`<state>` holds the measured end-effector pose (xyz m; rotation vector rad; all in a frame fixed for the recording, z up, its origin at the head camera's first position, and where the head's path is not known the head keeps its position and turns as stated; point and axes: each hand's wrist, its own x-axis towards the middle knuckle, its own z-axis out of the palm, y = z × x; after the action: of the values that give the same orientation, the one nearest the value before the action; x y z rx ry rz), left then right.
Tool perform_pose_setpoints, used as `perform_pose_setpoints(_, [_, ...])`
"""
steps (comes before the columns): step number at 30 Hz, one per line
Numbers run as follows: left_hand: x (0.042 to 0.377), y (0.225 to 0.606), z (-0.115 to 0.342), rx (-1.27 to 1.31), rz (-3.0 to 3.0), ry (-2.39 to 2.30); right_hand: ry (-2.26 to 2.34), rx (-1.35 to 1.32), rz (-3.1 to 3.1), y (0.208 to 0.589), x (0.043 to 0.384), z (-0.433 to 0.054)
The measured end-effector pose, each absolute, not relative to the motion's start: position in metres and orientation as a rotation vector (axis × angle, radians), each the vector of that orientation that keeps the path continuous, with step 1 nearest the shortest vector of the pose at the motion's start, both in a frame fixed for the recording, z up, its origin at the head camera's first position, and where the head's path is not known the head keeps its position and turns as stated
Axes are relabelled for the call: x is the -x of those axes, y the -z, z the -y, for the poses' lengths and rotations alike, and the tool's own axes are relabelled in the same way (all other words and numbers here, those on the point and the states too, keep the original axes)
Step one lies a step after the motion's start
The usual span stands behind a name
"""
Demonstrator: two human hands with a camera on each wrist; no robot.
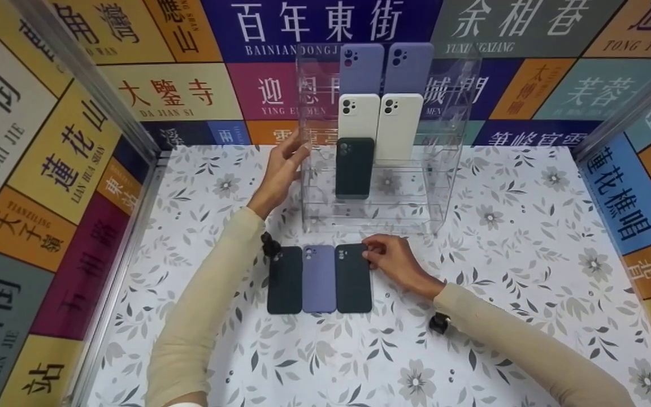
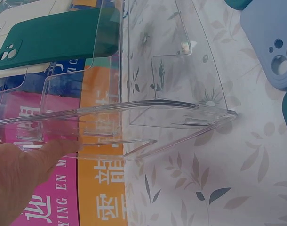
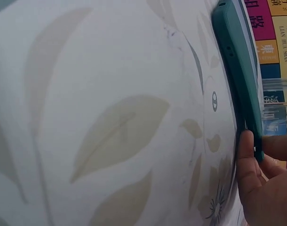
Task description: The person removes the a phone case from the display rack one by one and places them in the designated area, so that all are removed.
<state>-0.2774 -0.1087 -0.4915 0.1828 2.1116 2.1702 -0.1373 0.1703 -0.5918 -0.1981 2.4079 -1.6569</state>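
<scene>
A clear tiered display stand (image 1: 376,212) holds two purple phone cases (image 1: 409,68), two white phone cases (image 1: 399,127) and one dark green phone case (image 1: 355,169). My left hand (image 1: 280,172) grips the stand's left side panel. In the left wrist view one digit (image 2: 49,153) lies against the clear plastic; the other fingers are hidden. In front of the stand, a purple phone case (image 1: 319,280) lies between a left dark green case (image 1: 285,282) and a right dark green case (image 1: 354,280). My right hand (image 1: 399,261) pinches that right case near its upper right corner.
White floral paper (image 1: 506,249) covers the table around the stand. Panels with colourful Chinese lettering (image 1: 173,93) enclose the back and both sides. A dark wrist camera (image 1: 270,245) overlaps the top of the left green case in the head view.
</scene>
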Motion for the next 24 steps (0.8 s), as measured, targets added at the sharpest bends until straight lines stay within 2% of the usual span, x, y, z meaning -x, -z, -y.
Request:
perform_pose_setpoints(18, [0.278,0.49,0.109,-0.193,-2.114,-2.162,1.52,0.267,-2.52,0.585,0.144,-0.171])
perform_pose_setpoints(24, [0.277,0.49,0.109,-0.174,-2.128,-2.145,1.498,0.321,-2.612,0.573,0.147,-0.18])
